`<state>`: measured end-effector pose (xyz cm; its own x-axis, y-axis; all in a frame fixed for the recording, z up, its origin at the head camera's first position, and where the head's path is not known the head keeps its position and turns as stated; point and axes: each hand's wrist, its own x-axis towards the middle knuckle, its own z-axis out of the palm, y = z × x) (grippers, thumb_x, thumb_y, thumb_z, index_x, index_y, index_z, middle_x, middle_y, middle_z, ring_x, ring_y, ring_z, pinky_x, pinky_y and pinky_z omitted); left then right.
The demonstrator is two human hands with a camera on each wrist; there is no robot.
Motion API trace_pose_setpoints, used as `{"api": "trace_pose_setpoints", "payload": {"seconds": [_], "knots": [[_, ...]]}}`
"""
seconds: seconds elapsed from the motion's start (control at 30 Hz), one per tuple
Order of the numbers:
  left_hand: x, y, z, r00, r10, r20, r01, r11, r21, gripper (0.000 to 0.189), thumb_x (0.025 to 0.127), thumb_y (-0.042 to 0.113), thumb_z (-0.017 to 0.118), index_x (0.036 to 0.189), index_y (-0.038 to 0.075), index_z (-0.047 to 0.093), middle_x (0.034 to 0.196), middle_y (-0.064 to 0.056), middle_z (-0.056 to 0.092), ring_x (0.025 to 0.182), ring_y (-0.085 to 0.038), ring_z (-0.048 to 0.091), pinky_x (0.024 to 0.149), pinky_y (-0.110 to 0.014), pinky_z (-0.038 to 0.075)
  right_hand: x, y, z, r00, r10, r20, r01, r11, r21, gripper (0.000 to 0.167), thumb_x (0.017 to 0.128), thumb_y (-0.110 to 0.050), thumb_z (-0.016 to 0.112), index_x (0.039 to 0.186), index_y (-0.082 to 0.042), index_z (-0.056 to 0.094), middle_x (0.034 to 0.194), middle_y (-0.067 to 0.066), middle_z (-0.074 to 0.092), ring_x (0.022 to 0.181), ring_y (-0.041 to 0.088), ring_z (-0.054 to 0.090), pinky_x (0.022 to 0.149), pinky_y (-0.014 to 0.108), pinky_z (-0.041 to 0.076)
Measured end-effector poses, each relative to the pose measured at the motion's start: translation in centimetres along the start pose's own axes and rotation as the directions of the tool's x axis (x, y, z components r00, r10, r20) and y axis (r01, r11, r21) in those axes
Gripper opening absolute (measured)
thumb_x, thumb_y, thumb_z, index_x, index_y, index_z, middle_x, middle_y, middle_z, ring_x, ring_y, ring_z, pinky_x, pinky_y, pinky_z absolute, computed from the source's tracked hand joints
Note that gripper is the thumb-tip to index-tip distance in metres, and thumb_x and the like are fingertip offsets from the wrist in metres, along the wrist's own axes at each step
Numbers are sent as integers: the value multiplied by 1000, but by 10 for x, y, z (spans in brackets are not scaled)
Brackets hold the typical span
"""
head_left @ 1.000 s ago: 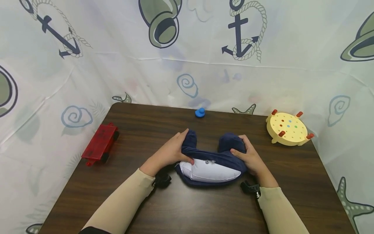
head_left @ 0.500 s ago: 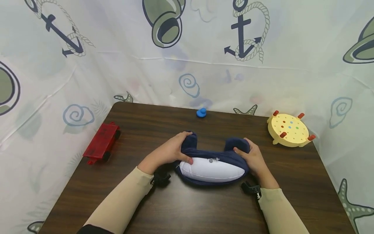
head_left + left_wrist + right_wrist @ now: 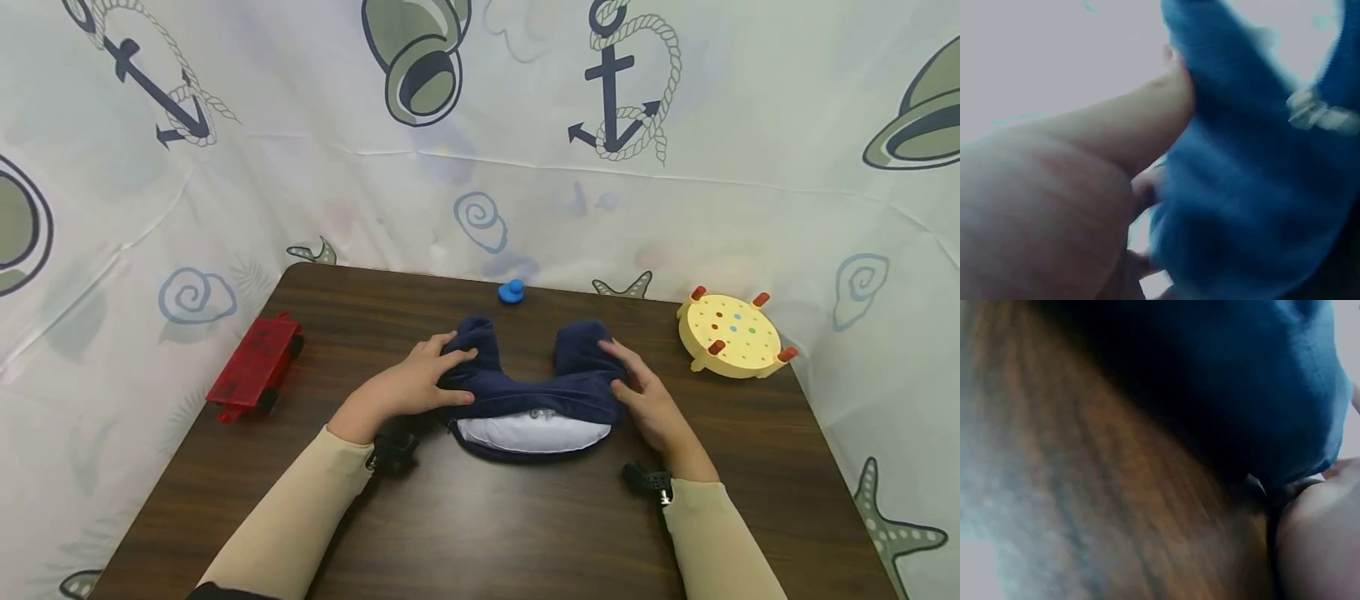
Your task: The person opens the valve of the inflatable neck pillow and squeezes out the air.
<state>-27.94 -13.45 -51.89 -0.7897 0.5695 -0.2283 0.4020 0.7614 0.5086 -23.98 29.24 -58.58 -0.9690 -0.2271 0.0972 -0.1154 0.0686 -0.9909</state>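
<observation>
you're resting your left hand [image 3: 411,387] on the left side of a navy u-shaped neck pillow [image 3: 525,395], thumb and fingers spreading apart over the fabric rather than pinching it. your right hand [image 3: 657,407] is touching the pillow's right side, with fingers and thumb spreading and a gap showing between them. the pillow is lying near the middle of the dark wood-grain table [image 3: 487,533], its two arms pointing away from you and a white inner part [image 3: 534,433] showing along the near edge. the left wrist view is blurring, but your thumb [image 3: 1154,109] is lying against the cloth, near a small pale clasp-like piece [image 3: 1319,112]; the right wrist view is mostly catching fabric and tabletop, so you can't tell the fingers from it. beyond the pillow, a blue knob-shaped piece [image 3: 512,292] is sitting near the far edge. a red toy wagon [image 3: 257,364] is standing by the left edge, and a round yellow toy with red pegs [image 3: 731,333] is resting at the far right corner. a sea-print cloth [image 3: 360,192] is hanging behind.
</observation>
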Motion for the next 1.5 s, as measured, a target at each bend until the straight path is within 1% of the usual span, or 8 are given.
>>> {"api": "trace_pose_setpoints", "payload": {"seconds": [0.17, 0.37, 0.57, 0.77, 0.97, 1.17, 1.37, 1.5], "knots": [[11, -1, 20, 998, -49, 34, 47, 998, 53, 89, 101, 69, 65, 174, 31, 30, 183, -23, -1, 168, -52, 4, 129, -74, 20, 3, -4, 7, 994, 88, 67, -62, 945, -322, 47, 108, -32, 71, 153, -20, 63, 184, 6, 11, 170, 42, 4, 129, 77, 8], [7, 4, 28, 983, -163, 90, 148, 978, 150, 94, 103, 70, 60, 175, 43, 6, 179, -20, -27, 166, -53, -14, 129, -78, 3, 4, -2, 11, 989, 93, 118, -30, 891, -453, 61, 113, -51, 53, 156, -9, 59, 185, 16, -4, 167, 52, -12, 121, 86, -7], [6, 8, 37, 984, -146, 105, 114, 957, 267, 79, 105, 71, 55, 172, 49, 20, 180, -17, -25, 167, -52, -15, 131, -75, -1, 6, 3, 12, 985, 137, 108, -69, 875, -480, 85, 105, -71, 53, 163, -9, 49, 186, 9, -1, 168, 50, -10, 119, 87, -11], [12, 18, 49, 974, -219, -55, 226, 938, 264, 83, 100, 76, 59, 170, 53, 22, 182, -24, -12, 166, -58, 0, 130, -77, 11, 2, -10, 14, 949, 313, 27, -265, 842, -470, 86, 101, -73, 59, 158, -9, 58, 184, 20, -1, 169, 48, -7, 126, 82, -3], [6, 37, 50, 944, -307, -120, 330, 864, 380, 89, 94, 83, 60, 170, 52, 25, 178, -35, 0, 163, -64, 6, 130, -76, 16, 3, -14, 15, 965, 255, 58, -198, 859, -473, 56, 110, -51, 60, 151, -13, 63, 179, 26, 8, 166, 55, 6, 124, 84, 12], [3, 38, 42, 975, -190, -113, 218, 902, 371, 92, 96, 81, 61, 172, 40, 30, 179, -33, -4, 167, -55, -1, 132, -72, 15, 0, -10, 21, 987, 154, 52, -100, 828, -552, 58, 106, -38, 72, 157, -21, 52, 178, 27, 4, 163, 58, 9, 119, 86, 18], [3, 31, 16, 982, 140, -128, -116, 977, 180, 80, 109, 49, 64, 175, 26, 25, 185, -14, 4, 170, -43, 2, 135, -65, 14, 4, -21, 30, 992, -93, 81, 121, 842, -526, 70, 100, -14, 80, 162, -19, 48, 183, 17, 1, 168, 51, -8, 122, 87, 7], [6, 22, 25, 992, 127, -23, -124, 988, 89, 81, 110, 68, 47, 176, 30, 20, 185, -9, -1, 171, -39, -7, 134, -68, 1, 4, -27, 37, 982, -66, 175, 150, 836, -528, 81, 104, -27, 75, 173, -26, 33, 185, 8, -5, 168, 46, -20, 122, 86, -2]]}}
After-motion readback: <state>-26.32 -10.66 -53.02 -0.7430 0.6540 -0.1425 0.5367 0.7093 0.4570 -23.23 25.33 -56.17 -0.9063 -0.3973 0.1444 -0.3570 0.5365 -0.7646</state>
